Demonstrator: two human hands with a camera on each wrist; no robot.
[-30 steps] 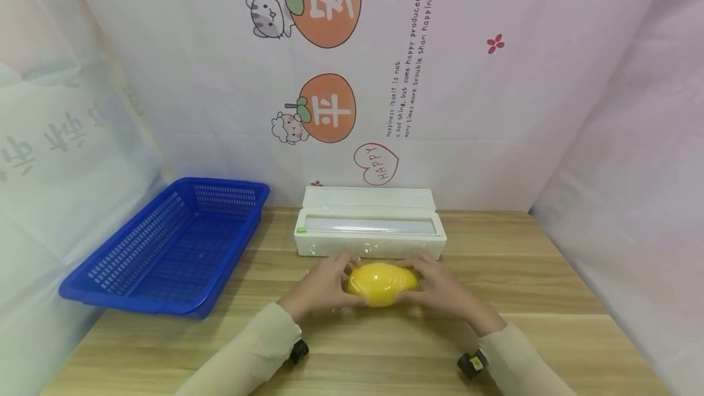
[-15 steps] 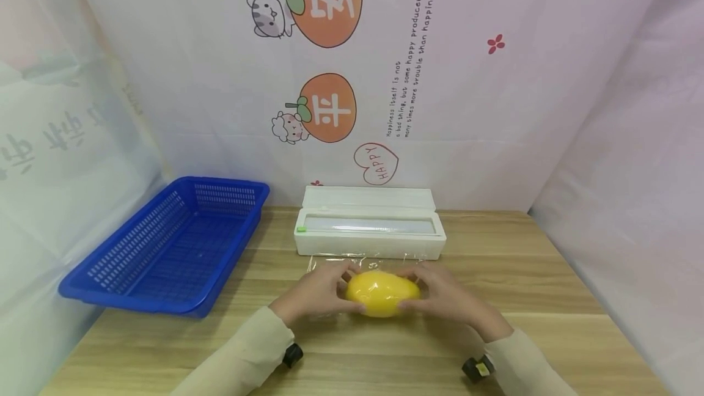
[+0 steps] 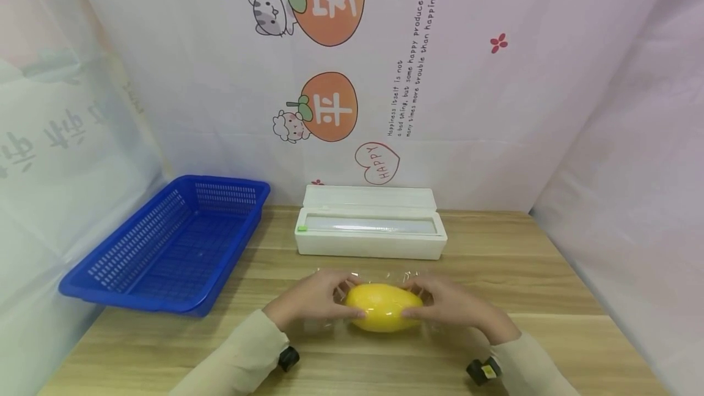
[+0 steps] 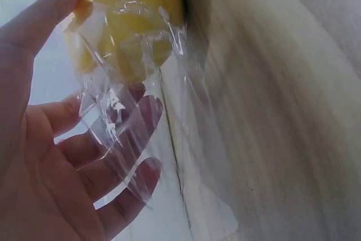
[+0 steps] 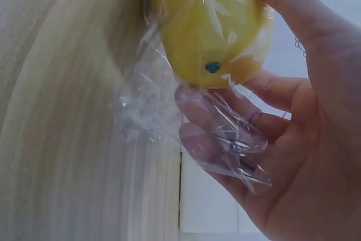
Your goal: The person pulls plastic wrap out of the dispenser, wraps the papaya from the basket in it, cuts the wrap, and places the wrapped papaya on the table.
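Note:
A smooth yellow mango point(image 3: 383, 307) with a small dark green stem spot, seen in the right wrist view, is wrapped in clear cling film point(image 4: 115, 117). Loose film hangs off both ends in crumpled tails. My left hand point(image 3: 312, 299) grips the mango's left end, thumb on the near side and fingers behind. At the other end my right hand point(image 3: 458, 303) holds it in the same way, and film lies over its lower fingers in the right wrist view. The mango is low over the table, and whether it touches the wood cannot be told.
Behind the hands stands a white cling film box point(image 3: 371, 243), its lid raised and a green slider at its left. A blue basket point(image 3: 200, 307) with slotted sides sits on the left of the wooden table point(image 3: 539, 298). Printed cloth hangs around three sides.
Both hands have drawn the mango towards the person, away from the white box. It appears turned a little, and the film tails now trail behind it. Box and basket stay put.

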